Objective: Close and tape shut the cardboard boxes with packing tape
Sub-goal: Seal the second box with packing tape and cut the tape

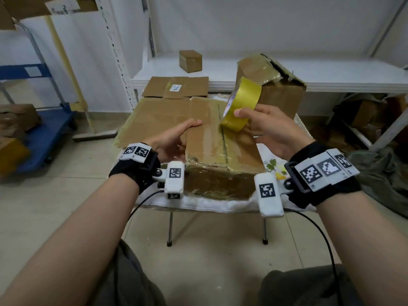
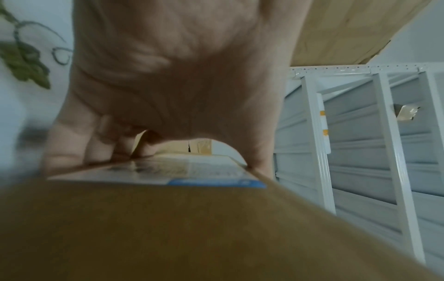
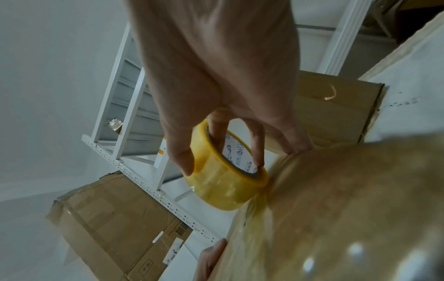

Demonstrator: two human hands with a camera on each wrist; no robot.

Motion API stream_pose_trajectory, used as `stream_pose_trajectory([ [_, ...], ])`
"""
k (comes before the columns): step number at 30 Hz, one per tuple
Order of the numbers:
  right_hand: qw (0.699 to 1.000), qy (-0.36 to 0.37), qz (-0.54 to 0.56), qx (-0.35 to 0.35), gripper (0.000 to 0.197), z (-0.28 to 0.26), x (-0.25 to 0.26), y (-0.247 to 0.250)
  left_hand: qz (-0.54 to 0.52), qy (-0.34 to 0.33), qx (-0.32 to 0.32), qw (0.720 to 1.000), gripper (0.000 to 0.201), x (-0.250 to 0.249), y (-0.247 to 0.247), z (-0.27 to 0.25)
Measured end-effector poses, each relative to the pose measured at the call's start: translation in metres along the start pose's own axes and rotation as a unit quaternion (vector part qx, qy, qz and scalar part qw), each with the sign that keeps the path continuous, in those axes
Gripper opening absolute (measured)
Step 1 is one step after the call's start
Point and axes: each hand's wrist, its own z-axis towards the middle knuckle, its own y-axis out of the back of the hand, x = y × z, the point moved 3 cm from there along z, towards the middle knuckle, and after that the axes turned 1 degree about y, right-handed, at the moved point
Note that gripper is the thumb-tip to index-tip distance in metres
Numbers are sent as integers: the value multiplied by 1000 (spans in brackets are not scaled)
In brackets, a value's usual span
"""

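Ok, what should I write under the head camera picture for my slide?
Right hand holds yellow tape roll over the box seam while left hand steadies its side.

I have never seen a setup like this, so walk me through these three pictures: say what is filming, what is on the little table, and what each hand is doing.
No machine works here: a person wears a camera on the head and one on each wrist; the white tagged blocks are that gear. The big picture looks down from the head. The other two look along each hand. On the small cloth-covered table sits a closed cardboard box, shiny with old tape. The left hand rests on the box's left side and top edge, steadying it. The right hand holds a yellow tape roll, thumb outside and fingers through its core, with the roll's lower edge at the box's centre seam.
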Motion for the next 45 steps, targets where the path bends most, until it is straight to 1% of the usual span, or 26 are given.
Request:
stream_pose_trajectory([
  [3,1000,7,2,22,24,-1,6,0,-6,-12,-3,1000,71,-5,1,-11],
  [7,999,24,3,28,33,1,14,-8,-34,-52,-45,997,49,-14,8,-31],
  [12,998,55,-17,34,29,3,22,-24,-83,-71,-93,990,53,-7,6,-44],
  [14,997,71,-33,26,28,4,26,-26,-126,-75,-95,985,53,-4,-2,-50],
  [17,995,81,-45,24,27,6,32,-31,-189,-83,-89,974,42,1,-18,-57],
  [19,996,76,-40,34,29,6,33,-35,-231,-82,-78,966,33,7,-32,-59],
  [21,997,53,-39,48,23,5,28,-40,-255,-67,-65,962,26,17,-43,-61],
  [22,997,37,-40,57,19,4,24,-42,-257,-54,-59,963,28,23,-47,-60],
  [23,997,21,-38,63,18,2,20,-44,-249,-37,-56,966,36,28,-47,-59],
  [25,998,3,-26,66,19,2,15,-46,-192,0,-56,980,66,36,-42,-59],
  [26,998,0,-17,63,19,3,13,-45,-132,11,-55,990,77,37,-38,-63],
  [27,998,-3,-6,61,20,5,11,-44,-55,17,-62,996,85,37,-32,-67],
  [28,998,-7,6,61,21,6,10,-43,24,17,-82,996,93,37,-25,-71],
  [29,998,-13,14,61,23,6,9,-42,94,9,-113,989,96,35,-17,-76],
  [30,998,-16,18,62,25,6,8,-41,147,-11,-145,978,93,32,-9,-78],
  [31,998,-18,18,63,25,6,8,-41,180,-43,-173,967,84,27,-2,-78],
  [32,997,-17,16,67,24,5,8,-41,191,-87,-196,958,70,21,3,-78],
  [34,997,-15,14,73,21,4,10,-41,166,-183,-242,938,38,4,11,-78],
  [36,996,-4,-6,85,16,4,11,-41,146,-258,-299,907,16,-15,17,-79],
  [37,995,5,-16,94,16,5,11,-41,159,-285,-308,894,7,-24,17,-78],
  [38,994,13,-23,102,20,6,10,-41,182,-302,-302,885,13,-31,15,-75],
  [39,994,18,-27,103,25,8,9,-41,211,-312,-279,883,24,-36,12,-68],
  [41,995,22,-31,88,32,11,6,-40,271,-310,-213,886,37,-40,5,-53],
  [42,996,23,-30,75,33,13,5,-39,307,-311,-185,880,40,-41,2,-45],
  [43,997,25,-28,63,32,15,3,-38,349,-315,-168,867,41,-41,-1,-37],
  [45,998,29,-26,47,32,16,2,-37,444,-312,-161,824,41,-42,-5,-24],
])
